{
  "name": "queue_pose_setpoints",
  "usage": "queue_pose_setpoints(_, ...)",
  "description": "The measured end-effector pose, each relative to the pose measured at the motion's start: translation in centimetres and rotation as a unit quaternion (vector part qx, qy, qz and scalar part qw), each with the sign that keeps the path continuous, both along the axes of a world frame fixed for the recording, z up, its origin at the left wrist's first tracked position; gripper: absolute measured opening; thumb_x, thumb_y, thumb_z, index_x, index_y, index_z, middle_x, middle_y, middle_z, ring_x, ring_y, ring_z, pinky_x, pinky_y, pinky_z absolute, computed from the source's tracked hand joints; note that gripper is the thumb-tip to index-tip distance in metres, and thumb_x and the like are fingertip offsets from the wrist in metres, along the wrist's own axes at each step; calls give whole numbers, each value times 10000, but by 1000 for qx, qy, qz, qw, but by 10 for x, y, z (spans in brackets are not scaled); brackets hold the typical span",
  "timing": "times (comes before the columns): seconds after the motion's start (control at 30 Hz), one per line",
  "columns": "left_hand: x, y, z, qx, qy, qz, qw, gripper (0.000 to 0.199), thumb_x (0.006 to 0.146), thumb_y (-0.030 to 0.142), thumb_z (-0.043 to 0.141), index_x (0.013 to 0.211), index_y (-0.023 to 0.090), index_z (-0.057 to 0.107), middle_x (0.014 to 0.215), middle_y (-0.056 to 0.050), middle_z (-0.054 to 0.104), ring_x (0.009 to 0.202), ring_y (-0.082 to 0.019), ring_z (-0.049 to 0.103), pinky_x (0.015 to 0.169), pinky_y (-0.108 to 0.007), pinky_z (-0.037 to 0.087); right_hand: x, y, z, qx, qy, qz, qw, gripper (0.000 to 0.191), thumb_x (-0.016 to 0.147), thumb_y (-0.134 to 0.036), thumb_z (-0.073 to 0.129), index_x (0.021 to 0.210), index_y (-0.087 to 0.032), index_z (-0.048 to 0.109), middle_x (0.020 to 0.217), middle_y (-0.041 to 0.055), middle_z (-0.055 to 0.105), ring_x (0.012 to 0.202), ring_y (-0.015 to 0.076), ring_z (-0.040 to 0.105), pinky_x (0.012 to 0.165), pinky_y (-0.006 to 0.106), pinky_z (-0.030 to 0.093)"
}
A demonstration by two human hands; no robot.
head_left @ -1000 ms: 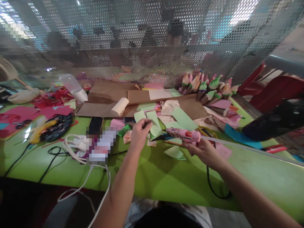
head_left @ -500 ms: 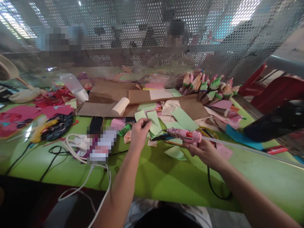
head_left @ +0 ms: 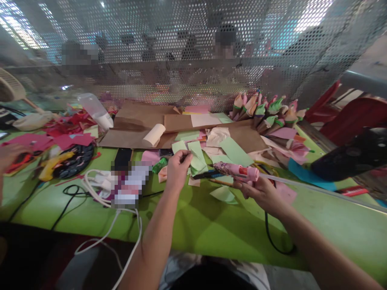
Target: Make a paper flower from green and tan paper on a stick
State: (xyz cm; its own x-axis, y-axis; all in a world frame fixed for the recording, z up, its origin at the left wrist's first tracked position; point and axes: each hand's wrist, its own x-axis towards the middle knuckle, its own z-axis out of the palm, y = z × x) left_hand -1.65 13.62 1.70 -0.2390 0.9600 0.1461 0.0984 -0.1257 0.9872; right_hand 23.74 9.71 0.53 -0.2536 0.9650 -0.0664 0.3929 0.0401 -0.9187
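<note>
My left hand [head_left: 179, 166] is closed in a pinch on a folded piece of light green paper [head_left: 198, 162]. In my right hand [head_left: 262, 193] is a pink glue gun [head_left: 235, 170], its dark nozzle pointing left and close to the green paper. A long clear glue stick [head_left: 314, 190] runs out of its back to the right. Below the nozzle lies a dark-handled tool [head_left: 205, 175], partly hidden by paper. A cut green paper piece [head_left: 223, 194] rests on the green table [head_left: 193, 225] in front of the glue gun.
Brown paper sheets [head_left: 137, 121] and a cream paper roll [head_left: 154, 135] lie behind. Several paper cones [head_left: 266, 108] stand at back right, near a dark bottle [head_left: 350, 155]. White cables [head_left: 113, 241] and a power strip [head_left: 133, 183] are left; another person's hand [head_left: 10, 155] is far left.
Another person's hand has come in at the far left, over the pink and red paper. My two hands and the glue gun have hardly moved.
</note>
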Motion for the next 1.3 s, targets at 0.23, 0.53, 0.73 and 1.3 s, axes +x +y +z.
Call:
queue_pose_setpoints(0.23, 2, -3, 1, -15, 29, -31, 999, 188, 753, 353, 663, 819, 178, 688, 788, -13, 696, 720, -148, 598, 668, -239, 441, -2, 0, 1, 8, -16, 2, 1000, 597, 750, -764, 633, 606, -194, 530, 538, -11, 478, 515, 119, 408, 467, 254, 326)
queue_pose_setpoints(0.53, 5, -4, 2, -43, 50, -84, 994, 200, 750, 367, 666, 815, 180, 691, 748, -5, 693, 710, -159, 601, 670, -253, 450, -2, 1, 0, 1, -7, -8, 1000, 585, 744, -754, 641, 619, -197, 511, 568, -14, 471, 541, 117, 395, 485, 254, 321)
queue_pose_setpoints(0.73, 7, -6, 2, -50, 64, -111, 991, 206, 749, 358, 666, 826, 171, 705, 750, -14, 711, 707, -169, 619, 675, -266, 460, -1, 2, -2, -11, -7, -15, 1000, 590, 736, -766, 636, 635, -195, 523, 568, -12, 483, 532, 116, 396, 487, 257, 306)
queue_pose_setpoints(1.3, 1, 6, 6, -23, -82, -5, 996, 262, 606, 343, 742, 785, 158, 701, 634, 37, 621, 572, -87, 511, 568, -205, 399, 28, -14, 45, 12, 93, -89, 992, 636, 667, -824, 659, 700, -192, 593, 483, -37, 472, 441, 96, 360, 425, 262, 287)
